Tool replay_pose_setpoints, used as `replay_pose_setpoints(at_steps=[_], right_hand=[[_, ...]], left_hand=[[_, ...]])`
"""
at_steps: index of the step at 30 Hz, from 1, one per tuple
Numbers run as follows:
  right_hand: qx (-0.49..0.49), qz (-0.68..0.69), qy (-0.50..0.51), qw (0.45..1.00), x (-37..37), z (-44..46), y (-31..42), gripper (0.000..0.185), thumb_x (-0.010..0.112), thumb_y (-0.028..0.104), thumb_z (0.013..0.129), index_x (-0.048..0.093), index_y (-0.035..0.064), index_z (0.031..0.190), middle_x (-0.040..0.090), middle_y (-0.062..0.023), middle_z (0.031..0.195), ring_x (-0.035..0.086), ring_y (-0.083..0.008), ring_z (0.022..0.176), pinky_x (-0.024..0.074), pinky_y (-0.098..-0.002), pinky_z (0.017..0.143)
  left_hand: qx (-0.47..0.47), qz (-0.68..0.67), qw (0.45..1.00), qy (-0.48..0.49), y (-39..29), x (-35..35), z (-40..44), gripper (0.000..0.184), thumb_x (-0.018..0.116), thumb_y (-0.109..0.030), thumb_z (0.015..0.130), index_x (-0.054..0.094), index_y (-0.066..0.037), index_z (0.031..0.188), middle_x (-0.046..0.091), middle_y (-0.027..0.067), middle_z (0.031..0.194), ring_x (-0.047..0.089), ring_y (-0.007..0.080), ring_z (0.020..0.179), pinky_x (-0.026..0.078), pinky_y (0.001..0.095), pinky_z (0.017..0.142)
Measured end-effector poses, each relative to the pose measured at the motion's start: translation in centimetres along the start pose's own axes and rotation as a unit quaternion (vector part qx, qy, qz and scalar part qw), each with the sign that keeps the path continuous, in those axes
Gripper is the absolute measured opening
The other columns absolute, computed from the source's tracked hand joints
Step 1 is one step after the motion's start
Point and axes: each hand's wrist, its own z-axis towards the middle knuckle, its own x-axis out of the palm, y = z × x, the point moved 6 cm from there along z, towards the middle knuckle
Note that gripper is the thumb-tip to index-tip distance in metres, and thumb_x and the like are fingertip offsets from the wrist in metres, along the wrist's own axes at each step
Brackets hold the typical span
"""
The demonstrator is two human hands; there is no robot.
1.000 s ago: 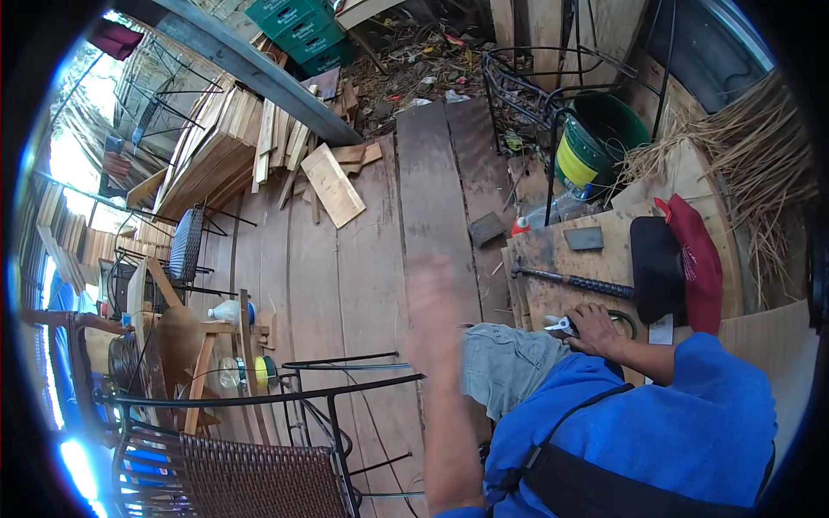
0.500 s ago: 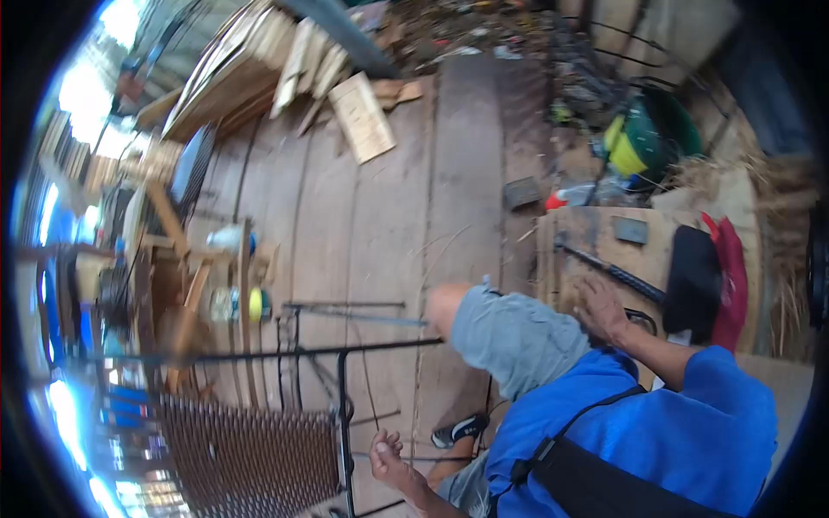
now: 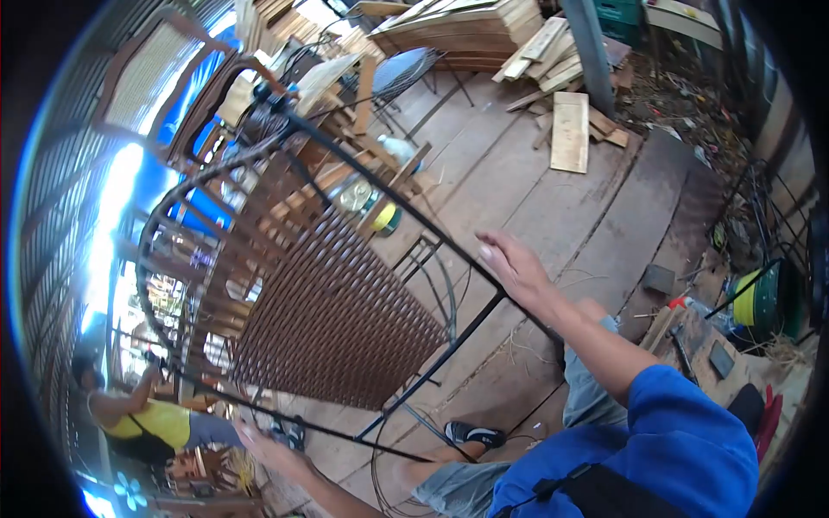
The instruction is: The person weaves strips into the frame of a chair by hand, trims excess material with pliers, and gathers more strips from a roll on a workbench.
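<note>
A chair-like black metal frame [image 3: 473,326] with partly woven brown strips [image 3: 341,315] stands tilted before me. The weave fills the middle, while bare strips [image 3: 220,203] fan out toward the curved far rim. My right hand [image 3: 516,274] is beside the long upper bar, its fingers stretched out; whether the palm presses on the bar I cannot tell. At the lower left, my left hand [image 3: 275,453] has its fingers extended close to the lower bar. It looks open, and contact with the bar is unclear.
A person in a yellow top [image 3: 168,423] is at the far left. Wooden boards [image 3: 570,129] lie beyond the frame. To the right are a low wooden board with tools [image 3: 704,345], a dark block [image 3: 658,279] and a green-yellow bucket [image 3: 756,298]. A jar [image 3: 354,194] stands behind the weave.
My view has swung left. My right hand has left the wooden board with tools and come to the frame's bar. My left hand has gone from curled fingers to stretched ones. The frame appears turned.
</note>
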Motion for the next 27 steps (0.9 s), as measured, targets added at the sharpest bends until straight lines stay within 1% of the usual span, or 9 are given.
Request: replay_pose_setpoints(at_steps=[4, 6, 8, 9, 17, 20, 23, 26, 27], right_hand=[[0.076, 0.099, 0.069, 0.99, 4.7, 2.4, 0.9, 0.039, 0.041, 0.035, 0.096, 0.059, 0.0009, 0.106, 0.06, -0.01, 0.086, 0.055, -0.0181, 0.08, 0.0438, -0.0297, 0.075], [0.087, 0.121, 0.074, 0.986, 6.1, 2.9, -0.2, 0.041, 0.04, 0.037, 0.097, 0.06, 0.0008, 0.096, 0.054, -0.0032, 0.071, 0.051, -0.0126, 0.068, 0.0419, -0.0272, 0.064], [0.091, 0.076, 0.048, 0.992, 6.0, 2.4, -0.7, 0.042, 0.04, 0.038, 0.097, 0.059, 0.0004, 0.091, 0.05, -0.0008, 0.067, 0.047, -0.0109, 0.064, 0.0399, -0.0264, 0.059], [0.062, 0.079, 0.03, 0.994, 5.9, 2.4, -0.5, 0.044, 0.041, 0.04, 0.097, 0.057, 0.0013, 0.084, 0.043, 0.0015, 0.062, 0.041, -0.0079, 0.058, 0.0354, -0.0248, 0.053], [0.242, 0.312, 0.145, 0.907, 5.7, 2.7, -0.6, 0.047, 0.049, 0.048, 0.092, 0.059, 0.002, 0.094, 0.054, 0.0008, 0.069, 0.05, -0.0094, 0.06, 0.0395, -0.0245, 0.054], [0.276, 0.361, 0.053, 0.889, 4.3, 6.5, -1.1, 0.046, 0.054, 0.044, 0.09, 0.056, 0.0011, 0.107, 0.059, -0.0019, 0.077, 0.054, -0.0114, 0.068, 0.0429, -0.0254, 0.062], [0.045, 0.16, 0.053, 0.985, 3.4, 11.0, 3.1, 0.048, 0.058, 0.036, 0.089, 0.05, 0.001, 0.12, 0.064, -0.0066, 0.086, 0.06, -0.0187, 0.078, 0.0466, -0.0307, 0.073], [-0.111, 0.031, 0.089, 0.989, 7.1, 14.7, 1.2, 0.05, 0.058, 0.031, 0.088, 0.046, 0.0032, 0.127, 0.064, -0.0133, 0.102, 0.06, -0.0247, 0.094, 0.0464, -0.0374, 0.081], [-0.122, -0.022, 0.109, 0.986, 7.6, 15.4, 0.8, 0.049, 0.058, 0.029, 0.088, 0.045, 0.0039, 0.128, 0.063, -0.0151, 0.107, 0.06, -0.0264, 0.098, 0.0462, -0.0394, 0.083]], left_hand=[[0.003, -0.193, 0.971, 0.141, 1.8, 3.6, 6.5, 0.064, 0.035, -0.048, 0.096, 0.034, 0.001, 0.137, 0.048, 0.0167, 0.128, 0.046, 0.0263, 0.114, 0.035, 0.0391, 0.097], [-0.042, -0.253, 0.96, 0.113, 0.8, 4.9, 6.0, 0.057, 0.036, -0.044, 0.097, 0.041, 0.004, 0.129, 0.056, 0.0125, 0.108, 0.055, 0.0208, 0.092, 0.045, 0.0328, 0.081], [-0.039, -0.293, 0.95, 0.104, 2.2, 5.0, 6.7, 0.048, 0.038, -0.039, 0.098, 0.047, 0.003, 0.118, 0.052, 0.0033, 0.082, 0.05, 0.0116, 0.066, 0.043, 0.0233, 0.057], [-0.034, -0.304, 0.949, 0.082, 2.7, 5.3, 7.0, 0.04, 0.039, -0.037, 0.098, 0.052, 0.0, 0.106, 0.041, -0.0026, 0.068, 0.037, 0.0062, 0.052, 0.03, 0.0199, 0.043], [0.04, -0.19, 0.98, 0.039, 4.3, 5.4, 8.3, 0.026, 0.042, -0.028, 0.094, 0.053, -0.004, 0.094, 0.042, -0.0013, 0.065, 0.037, 0.0059, 0.046, 0.028, 0.0198, 0.038], [0.037, -0.17, 0.984, 0.03, 1.7, 5.0, 6.6, 0.026, 0.042, -0.027, 0.094, 0.054, -0.004, 0.095, 0.043, -0.0008, 0.067, 0.039, 0.0057, 0.049, 0.03, 0.0196, 0.041], [0.094, -0.148, 0.984, 0.011, 3.6, 5.0, 8.1, 0.027, 0.041, -0.025, 0.094, 0.055, -0.001, 0.095, 0.049, 0.0034, 0.077, 0.046, 0.0099, 0.065, 0.038, 0.0241, 0.054], [0.369, 0.199, 0.903, -0.095, 2.9, 4.6, 8.0, 0.029, 0.04, -0.024, 0.094, 0.056, 0.001, 0.093, 0.051, 0.0068, 0.081, 0.049, 0.0151, 0.072, 0.041, 0.0303, 0.059], [0.214, 0.071, 0.973, -0.045, 2.6, 4.6, 7.8, 0.031, 0.041, -0.023, 0.092, 0.057, 0.004, 0.094, 0.052, 0.0103, 0.08, 0.05, 0.0198, 0.072, 0.042, 0.0344, 0.063]])
